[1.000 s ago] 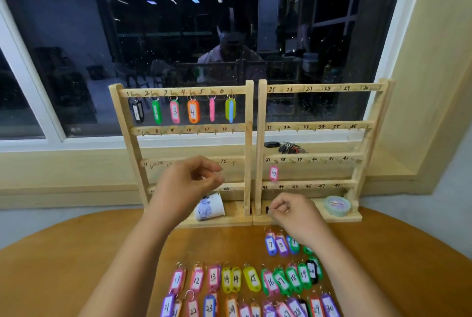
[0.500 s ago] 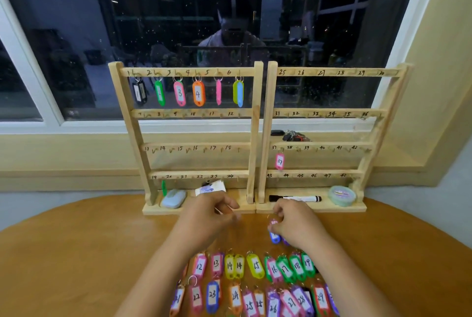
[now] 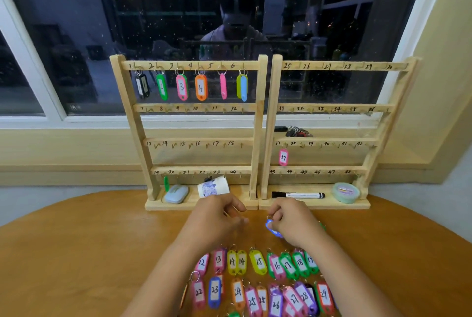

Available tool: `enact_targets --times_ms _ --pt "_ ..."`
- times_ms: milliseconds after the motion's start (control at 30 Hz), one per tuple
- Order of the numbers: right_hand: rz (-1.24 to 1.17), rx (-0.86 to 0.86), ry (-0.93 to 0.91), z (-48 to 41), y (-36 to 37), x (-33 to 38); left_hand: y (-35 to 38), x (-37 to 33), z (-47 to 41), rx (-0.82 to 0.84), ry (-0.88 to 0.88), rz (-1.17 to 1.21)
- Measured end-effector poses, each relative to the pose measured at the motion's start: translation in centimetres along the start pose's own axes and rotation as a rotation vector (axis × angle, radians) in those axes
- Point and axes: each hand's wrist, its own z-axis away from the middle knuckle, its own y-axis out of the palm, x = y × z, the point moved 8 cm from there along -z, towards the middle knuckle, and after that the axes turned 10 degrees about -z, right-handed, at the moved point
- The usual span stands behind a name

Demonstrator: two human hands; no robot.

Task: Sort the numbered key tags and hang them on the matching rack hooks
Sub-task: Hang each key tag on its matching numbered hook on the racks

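**While the Right Hand Pinches a Blue Tag, Most Tags Lie Loose on the Table**

Where the round wooden table [image 3: 76,252] meets the wall under a dark window [image 3: 178,22], two wooden racks stand side by side, touching. The left rack [image 3: 256,125] is numbered 1 to 24 and the right rack [image 3: 332,108] 25 to 48. Hung tags [image 3: 181,87] fill hooks 1 to 6 on the left rack's top rail. A pink tag 37 [image 3: 283,157] hangs from the right rack's third rail.

Both forearms reach in from the near edge. The left hand [image 3: 217,217] is just in front of the left rack's base, fingers curled toward the thumb. Blur hides whether it holds anything. The right hand [image 3: 293,222] pinches the blue tag [image 3: 272,227] at its ring end, close to the table top, in front of where the racks meet.

Nearer the person, loose tags [image 3: 258,261] lie in rows, with numbers 12 to 29 readable. On the rack bases rest a black marker [image 3: 297,195], a mint round tin [image 3: 346,192], a grey case [image 3: 176,194] and a tipped paper cup [image 3: 213,187]. A bunch of keys [image 3: 296,132] lies on the sill behind the right rack.
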Motion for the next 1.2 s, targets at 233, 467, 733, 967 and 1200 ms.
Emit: enact_targets --times_ms 233,467,733,967,1200 --pt "-0.381 0.029 -0.039 0.7 -0.6 2.1 -0.4 0.6 0.0 -0.018 -0.041 0.074" --pt "-0.827 0.082 -0.060 1.9 -1.7 4.6 -0.1 0.1 0.6 0.107 -0.054 0.369" --pt "-1.034 0.067 -0.113 2.6 -1.3 6.3 -0.3 -1.7 0.8 0.055 -0.022 0.669" --pt "-0.977 0.092 -0.161 3.6 -1.7 7.6 -1.6 -1.5 0.7 -0.073 0.011 0.699" --pt "-0.906 0.088 -0.211 3.7 -2.7 8.0 -2.5 -0.6 0.6 -0.118 -0.025 0.715"
